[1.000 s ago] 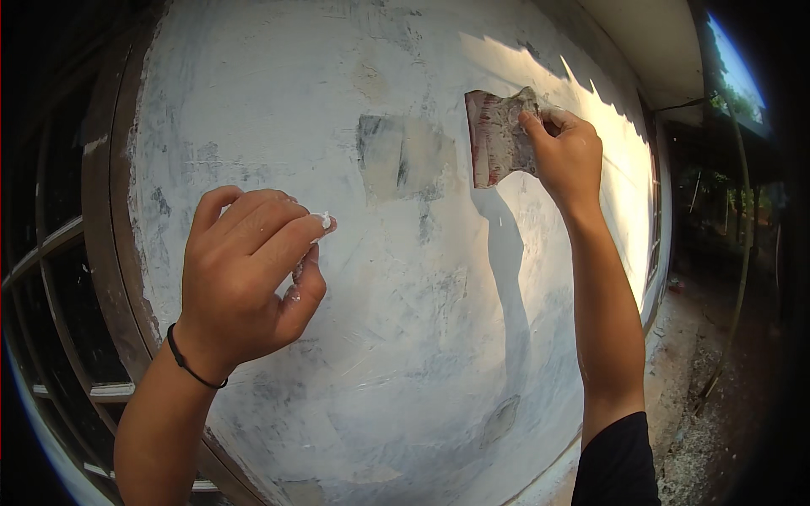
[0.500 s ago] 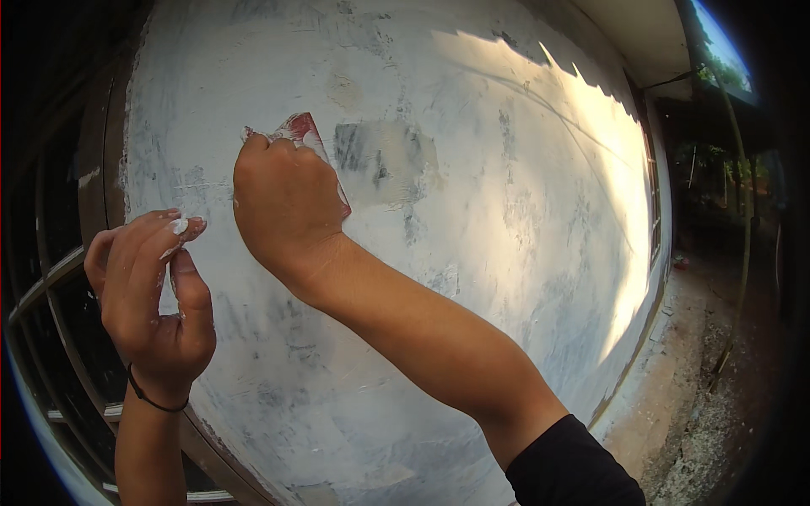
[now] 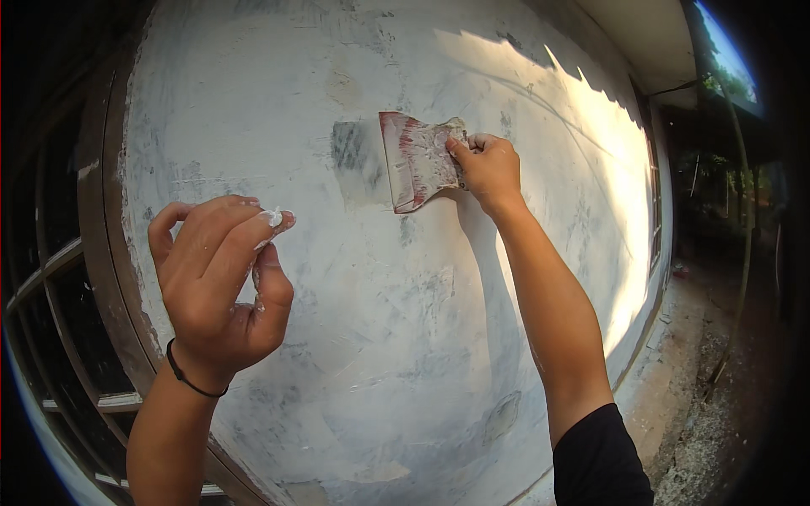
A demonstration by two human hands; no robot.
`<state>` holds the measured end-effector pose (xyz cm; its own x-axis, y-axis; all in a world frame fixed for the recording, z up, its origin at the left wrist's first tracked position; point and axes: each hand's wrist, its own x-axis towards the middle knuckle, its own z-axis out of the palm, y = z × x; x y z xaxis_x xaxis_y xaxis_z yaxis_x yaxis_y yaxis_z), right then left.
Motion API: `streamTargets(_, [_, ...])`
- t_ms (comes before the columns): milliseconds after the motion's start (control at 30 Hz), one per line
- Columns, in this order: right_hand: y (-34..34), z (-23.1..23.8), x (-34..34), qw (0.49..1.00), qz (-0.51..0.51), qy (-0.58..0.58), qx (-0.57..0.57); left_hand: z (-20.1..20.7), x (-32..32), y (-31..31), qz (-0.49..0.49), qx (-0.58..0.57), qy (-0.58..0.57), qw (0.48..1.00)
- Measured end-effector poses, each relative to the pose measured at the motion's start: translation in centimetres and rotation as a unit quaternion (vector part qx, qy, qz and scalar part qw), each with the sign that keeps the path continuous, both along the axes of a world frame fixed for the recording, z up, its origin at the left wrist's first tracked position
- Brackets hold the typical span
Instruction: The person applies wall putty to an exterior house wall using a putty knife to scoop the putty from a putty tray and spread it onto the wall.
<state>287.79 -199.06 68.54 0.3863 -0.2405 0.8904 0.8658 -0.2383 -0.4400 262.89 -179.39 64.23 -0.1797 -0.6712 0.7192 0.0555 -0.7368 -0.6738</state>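
Observation:
My right hand (image 3: 489, 169) pinches the narrow end of a red putty spreader (image 3: 418, 160), its face smeared with whitish putty. The spreader's wide edge points left and lies at or close to the wall (image 3: 354, 278), just right of a grey patch (image 3: 359, 152). Lower on the left, my left hand (image 3: 221, 274) is raised before the wall with its fingers curled toward the thumb. White putty (image 3: 274, 218) clings to its fingertips. Whatever may sit between those fingers is hidden from this side.
A dark-framed window (image 3: 80, 329) borders the wall on the left. Sunlight (image 3: 574, 110) falls across the wall's upper right. Past its right end run a dirt path (image 3: 675, 405) and a thin pole (image 3: 744, 211); a roof overhang (image 3: 645, 38) is above.
My right hand has swung right across the wall with the spreader, turning so that the spreader's face now shows. My left hand has shifted right, its fingers still curled.

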Motion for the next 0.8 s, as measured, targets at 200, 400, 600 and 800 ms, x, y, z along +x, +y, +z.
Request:
streamTargets(200, [-3.6,-0.2,0.8,0.997,0.05,0.023,0.049,-0.2,0.6,0.3,0.012,0.004,0.011,1.0])
streamTargets(400, [-6.1,0.9,-3.5,0.98,0.171,-0.066,0.08,-0.2,1.1,0.3,0.01,0.01,0.014,1.0])
streamTargets(600, [-3.6,-0.7,-6.9,0.918,-0.119,-0.374,-0.065,-0.7,0.0,0.8,0.034,-0.01,0.039,0.999])
streamTargets(800, [-2.8,-4.4,-6.0,0.852,-0.185,-0.475,-0.122,-1.3,-0.3,1.3,0.039,0.001,0.039,0.998])
